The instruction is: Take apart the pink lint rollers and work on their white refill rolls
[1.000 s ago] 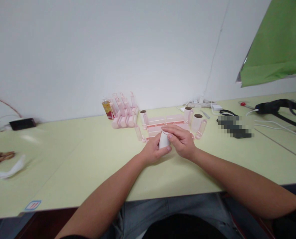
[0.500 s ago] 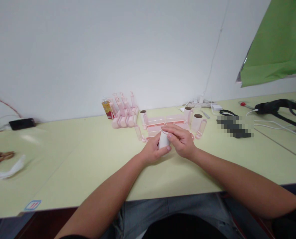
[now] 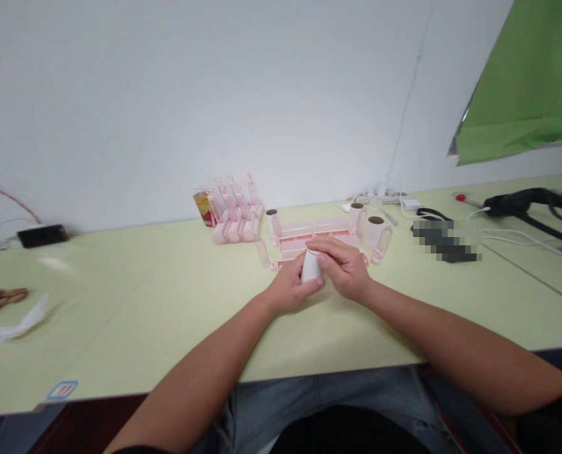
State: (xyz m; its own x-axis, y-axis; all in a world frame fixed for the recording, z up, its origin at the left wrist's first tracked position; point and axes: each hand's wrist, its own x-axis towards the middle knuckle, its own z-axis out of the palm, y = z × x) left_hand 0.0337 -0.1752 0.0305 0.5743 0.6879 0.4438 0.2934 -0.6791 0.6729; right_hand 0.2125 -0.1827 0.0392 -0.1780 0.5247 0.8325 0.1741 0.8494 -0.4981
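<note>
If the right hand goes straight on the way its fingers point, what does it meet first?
Probably the white cylinder, whose top the right hand seems to touch; the left hand holds it.

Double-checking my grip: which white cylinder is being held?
The nearest white cylinder, with the left hand around it and the right hand at its top; the other three stand beyond.

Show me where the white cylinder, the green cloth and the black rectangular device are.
White cylinder (image 3: 311, 269): head view, on its curved side.
Green cloth (image 3: 521, 88): head view, around the middle of its hanging surface.
Black rectangular device (image 3: 43, 236): head view, on its dark front face.
</note>
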